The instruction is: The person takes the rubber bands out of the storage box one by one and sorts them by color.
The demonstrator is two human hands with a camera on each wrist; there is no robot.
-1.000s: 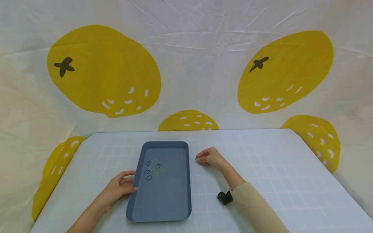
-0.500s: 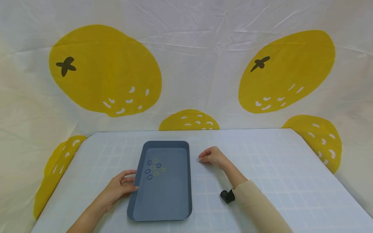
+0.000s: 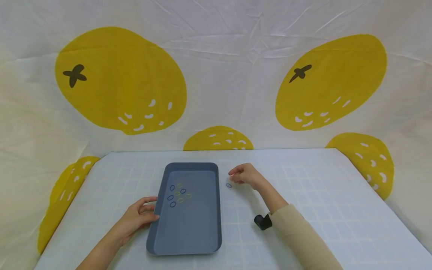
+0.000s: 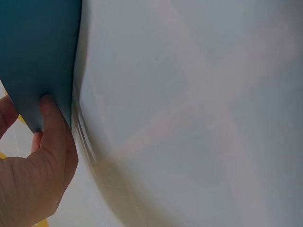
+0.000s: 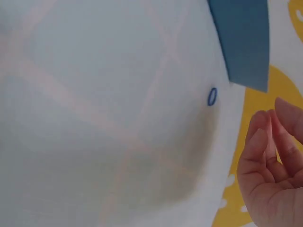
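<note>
On the left, my left hand [image 3: 136, 219] grips the long side of a blue-grey tray [image 3: 189, 232], pinching its wall between thumb and fingers, as the left wrist view also shows on the tray [image 4: 42, 56]. Several thin blue and yellow loops, like small rubber bands, lie in its upper left part, among them a yellow rubber band [image 3: 188, 196]. One blue rubber band [image 3: 228, 185] lies on the cloth just right of the tray. Above it hovers my right hand [image 3: 246, 176], fingers loosely bent and holding nothing. The right wrist view shows the blue rubber band [image 5: 212, 97] apart from the fingertips.
A pale checked cloth [image 3: 303, 187] covers the table. Behind it hangs a white curtain [image 3: 233, 75] with large yellow fruit prints. A black wrist device [image 3: 263, 222] sticks out at the right sleeve [image 3: 297, 234].
My right hand has let go of the blue rubber band, which now lies on the cloth, and has lifted slightly away. The left hand has kept its grip on the tray.
</note>
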